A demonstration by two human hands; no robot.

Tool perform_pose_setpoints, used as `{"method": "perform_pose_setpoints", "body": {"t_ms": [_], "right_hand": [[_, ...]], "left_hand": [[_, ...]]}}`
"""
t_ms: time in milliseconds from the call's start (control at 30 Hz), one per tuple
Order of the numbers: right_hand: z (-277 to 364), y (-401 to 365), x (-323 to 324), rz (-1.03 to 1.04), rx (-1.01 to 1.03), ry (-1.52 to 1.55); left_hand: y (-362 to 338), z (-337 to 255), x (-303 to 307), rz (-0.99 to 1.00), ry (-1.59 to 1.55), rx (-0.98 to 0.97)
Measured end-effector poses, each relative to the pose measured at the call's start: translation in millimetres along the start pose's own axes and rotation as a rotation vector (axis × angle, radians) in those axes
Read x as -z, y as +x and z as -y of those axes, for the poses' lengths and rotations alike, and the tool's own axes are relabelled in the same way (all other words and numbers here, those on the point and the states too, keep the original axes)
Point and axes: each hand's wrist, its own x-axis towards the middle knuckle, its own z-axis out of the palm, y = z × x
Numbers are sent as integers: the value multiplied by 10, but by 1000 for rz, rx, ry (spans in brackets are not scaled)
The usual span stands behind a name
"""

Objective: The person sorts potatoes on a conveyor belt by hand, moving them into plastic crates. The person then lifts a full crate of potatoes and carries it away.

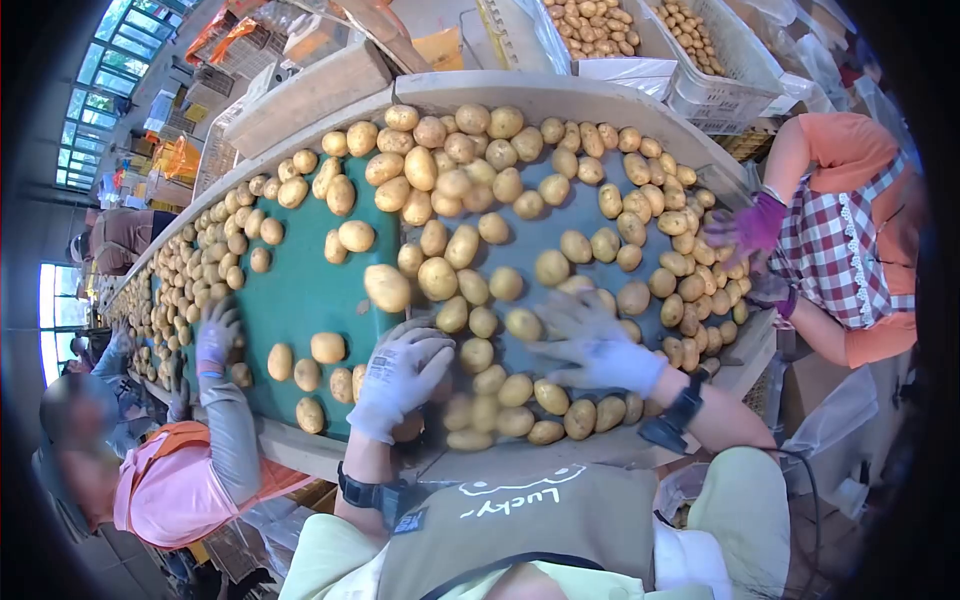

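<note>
Many yellow potatoes (470,230) lie spread over a green conveyor belt (300,290) in front of me. My left hand (398,375), in a white work glove, rests over potatoes near the belt's near edge, fingers curled loosely; whether it grips one I cannot tell. My right hand (590,345), also gloved in white, reaches out flat with fingers spread above the potatoes and is blurred by motion. A large potato (387,287) lies just beyond my left hand.
A person in an orange top with purple gloves (745,225) works at the belt's right side. Another person's gloved hand (215,335) reaches in from the left. White crates of potatoes (700,95) stand beyond the belt's pale rim (540,90).
</note>
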Motion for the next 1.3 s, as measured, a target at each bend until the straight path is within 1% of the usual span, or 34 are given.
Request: {"method": "perform_pose_setpoints", "body": {"t_ms": [67, 100, 167, 200, 267, 300, 367, 400, 433, 500, 533, 600, 633, 700, 733, 800, 833, 867, 900, 967, 1033, 1100, 1133, 1167, 1200, 1267, 1300], "right_hand": [[-189, -370, -10, -36, -158, -239], [-199, -430, 9, -31, -154, -238], [-213, -481, 60, -219, -546, -291], [-234, -447, 85, -223, -544, -295], [-349, -278, 177, -307, -578, -251], [-284, -85, 321, -473, -426, -263], [-107, 413, 540, -553, -316, -65], [-102, 661, 581, -515, -173, -48], [-118, 917, 493, -434, -202, -23], [-144, 1351, 143, -364, -328, -141], [-227, 1495, 46, -369, -327, -150], [-377, 1704, 67, -20, -495, -267], [-434, 1668, 89, -28, -498, -282], [-394, 1450, 218, 45, -299, -156], [-332, 1312, 299, 46, -300, -168], [-207, 1109, 595, -11, 191, -146], [-111, 1205, 875, 60, 115, -292], [-110, 1345, 1111, 128, 37, -432], [-755, 1351, 1386, 134, -175, -128], [-1354, 1261, 1507, 133, -390, 180], [-1318, 1258, 1420, -250, -306, -179], [-1208, 1189, 1162, -610, -216, -527], [-1054, 1034, 860, -449, -250, -607], [-1068, 905, 351, -252, -309, -340], [-631, 709, 122, -237, -239, -577], [-14, 283, 163, -42, -150, -146], [196, 18, 138, -61, -105, -76]], "left_hand": [[-14, -4, 25, -9, -13, 5], [-21, -11, 37, -7, -18, 8], [-22, 19, 24, 42, 26, -28], [-30, 29, 17, 56, 41, -42], [-45, 30, 11, 65, 122, -81], [-33, 36, 8, 64, 126, -88], [1, 44, -3, 67, 104, -108], [11, 52, -7, 66, 106, -117], [6, 67, -11, 72, 94, -99], [-15, 71, 16, 70, 85, -88], [-29, 69, 27, 54, 69, -77], [-59, 82, 51, 31, 53, -85], [-91, 99, 63, 19, 34, -62], [-108, 66, 86, 10, 11, -40], [-118, 50, 97, 5, 0, -30], [-114, 75, 75, 13, 28, -110], [-92, 105, 60, 49, 17, -119], [-53, 105, 50, 43, 11, -119], [-42, 90, 53, 49, 12, -122], [-96, 42, 41, 60, 14, -130], [-103, 43, 65, 37, 54, -129], [-75, 93, 69, 26, 38, -123], [-94, 103, 44, 19, 12, -109], [-112, 97, 25, 23, 7, -108], [-118, 84, 20, 12, 11, -93], [-98, 91, 35, 6, 27, -71], [-100, 96, 38, 26, 21, -71]]}}
